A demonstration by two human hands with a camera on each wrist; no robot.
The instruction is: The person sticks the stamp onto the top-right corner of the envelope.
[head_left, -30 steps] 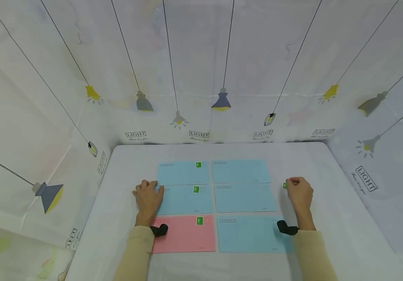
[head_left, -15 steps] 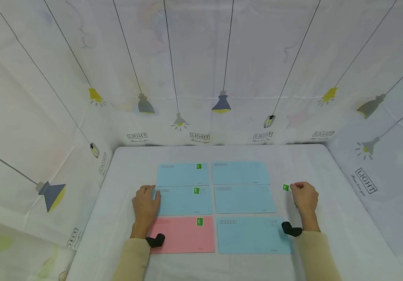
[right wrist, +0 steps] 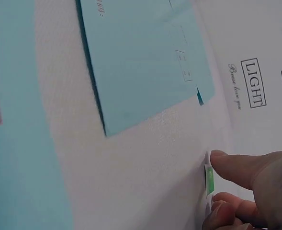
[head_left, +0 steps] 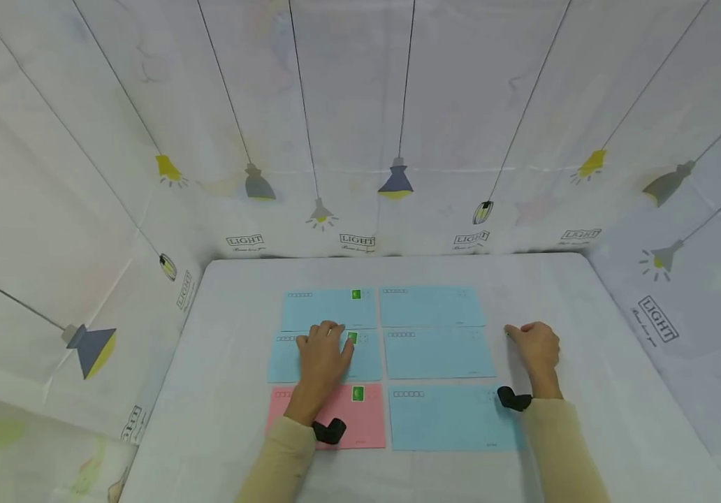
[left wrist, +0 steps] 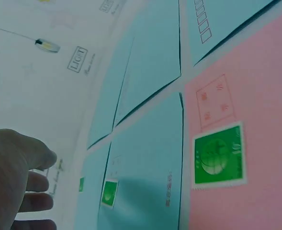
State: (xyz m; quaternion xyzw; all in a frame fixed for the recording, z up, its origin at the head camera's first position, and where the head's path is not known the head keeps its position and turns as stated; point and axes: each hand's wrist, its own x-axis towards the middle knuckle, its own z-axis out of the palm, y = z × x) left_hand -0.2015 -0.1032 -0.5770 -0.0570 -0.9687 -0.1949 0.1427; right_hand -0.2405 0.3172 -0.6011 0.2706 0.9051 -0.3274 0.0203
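Observation:
In the head view my left hand (head_left: 323, 356) hovers over the middle-left blue envelope (head_left: 281, 363), fingers loosely bent, holding nothing. A green stamp (head_left: 352, 337) on that envelope shows just beside its thumb. The left wrist view has the same hand (left wrist: 16, 177) at the left, apart from the envelopes. To the right of the envelopes, my right hand (head_left: 536, 347) pinches a small green stamp (right wrist: 209, 179) by its edges between thumb and finger. That stamp appears nearly edge-on in the right wrist view and is mostly hidden in the head view.
A pink envelope (head_left: 360, 426) with a green stamp (head_left: 358, 393) lies front left. The back-left blue envelope (head_left: 316, 311) bears a stamp (head_left: 356, 295) too. Blue envelopes without stamps form the right column: back (head_left: 432, 307), middle (head_left: 439, 355) and front (head_left: 448, 423). A printed curtain surrounds the white table (head_left: 618, 419).
My left hand has moved right, from the middle-left envelope's left edge to over its middle. My right hand has shifted slightly left, and its stamp, seen face-on half a second ago, is now turned.

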